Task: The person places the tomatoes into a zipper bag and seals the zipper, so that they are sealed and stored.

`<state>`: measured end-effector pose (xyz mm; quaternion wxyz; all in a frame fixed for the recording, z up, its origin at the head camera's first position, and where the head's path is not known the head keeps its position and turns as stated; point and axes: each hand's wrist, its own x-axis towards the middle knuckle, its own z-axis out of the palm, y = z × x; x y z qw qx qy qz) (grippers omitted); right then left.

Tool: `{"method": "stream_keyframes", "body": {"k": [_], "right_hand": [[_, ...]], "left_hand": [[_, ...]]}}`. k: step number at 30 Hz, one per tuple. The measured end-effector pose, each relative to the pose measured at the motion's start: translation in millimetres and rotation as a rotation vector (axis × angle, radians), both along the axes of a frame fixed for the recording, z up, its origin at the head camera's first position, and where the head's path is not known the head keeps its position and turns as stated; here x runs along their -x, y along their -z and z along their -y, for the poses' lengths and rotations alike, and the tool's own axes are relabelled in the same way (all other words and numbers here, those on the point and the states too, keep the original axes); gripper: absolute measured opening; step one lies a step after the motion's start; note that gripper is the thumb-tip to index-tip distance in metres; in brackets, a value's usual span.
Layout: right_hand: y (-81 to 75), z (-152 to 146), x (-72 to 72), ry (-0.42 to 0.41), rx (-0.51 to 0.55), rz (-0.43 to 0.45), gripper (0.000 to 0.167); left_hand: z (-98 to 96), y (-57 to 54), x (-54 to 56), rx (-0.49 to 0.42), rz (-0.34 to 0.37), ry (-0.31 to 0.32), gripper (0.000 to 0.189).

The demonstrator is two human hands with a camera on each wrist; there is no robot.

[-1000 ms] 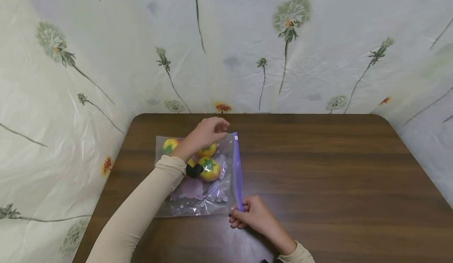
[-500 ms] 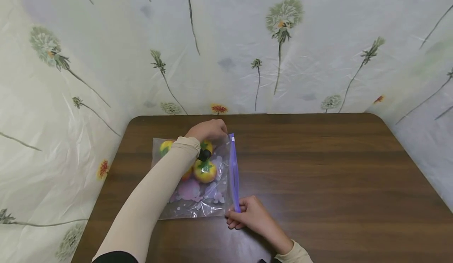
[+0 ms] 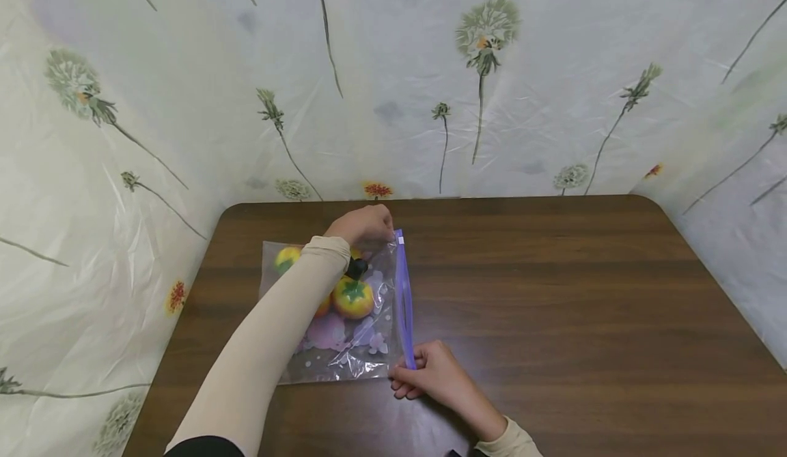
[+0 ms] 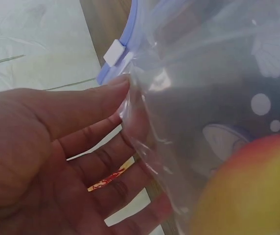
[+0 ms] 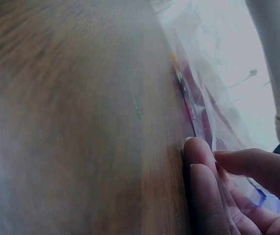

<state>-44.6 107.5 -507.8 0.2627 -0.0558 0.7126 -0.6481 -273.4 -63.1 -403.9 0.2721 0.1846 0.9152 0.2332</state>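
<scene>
A clear zip bag [image 3: 307,369] printed with pink and white shapes lies on the table. Its purple zip strip [image 3: 404,293] runs along the right side, with a white slider [image 4: 114,53] at the far end. Inside are several yellow-and-red round fruits [image 3: 353,298] with green star-shaped tops; my left arm covers part of them. My left hand [image 3: 361,225] pinches the bag's far edge just beside the slider, thumb against the film, other fingers behind it. At the near right corner, my right hand [image 3: 435,374] pinches the bag between thumb and fingers.
The brown wooden table [image 3: 553,293] extends to the right of the bag. A pale sheet with dandelion prints [image 3: 406,67] hangs behind and at both sides of the table.
My left hand has come down from above the bag's far edge and now pinches it near the slider. My right hand keeps its hold on the near corner.
</scene>
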Motion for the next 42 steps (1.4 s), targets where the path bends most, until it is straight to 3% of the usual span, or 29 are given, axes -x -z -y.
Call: {"method": "stream_keyframes", "body": {"k": [12,21,26,32,36,42], "right_hand": [[1.6,-1.1,0.2,0.001,0.009,-0.004,0.021],[1.9,-9.7,5.6,0.005,0.048,0.035,0.024],[-4.3,-33.9,18.9,0.046,0.006,0.022,0.026],[-17.4,-75.9,50.5,0.125,-0.078,-0.067,0.029],[-32.0,-98.6,76.0,0.209,-0.125,-0.155,0.034],[-53.4,-107.5,108.1,0.361,-0.097,-0.204,0.043]], "left_hand": [[2.8,1.8,-0.4,-0.037,0.003,-0.086,0.015],[21.1,2.1,3.2,-0.091,-0.071,-0.111,0.013],[42.2,3.0,11.3,-0.114,-0.165,-0.1,0.015],[77.7,5.7,13.3,-0.252,-0.19,-0.147,0.017],[99.3,14.7,-2.5,-0.389,-0.177,-0.265,0.019],[118.6,30.4,-46.5,-0.667,-0.125,-0.469,0.021]]}}
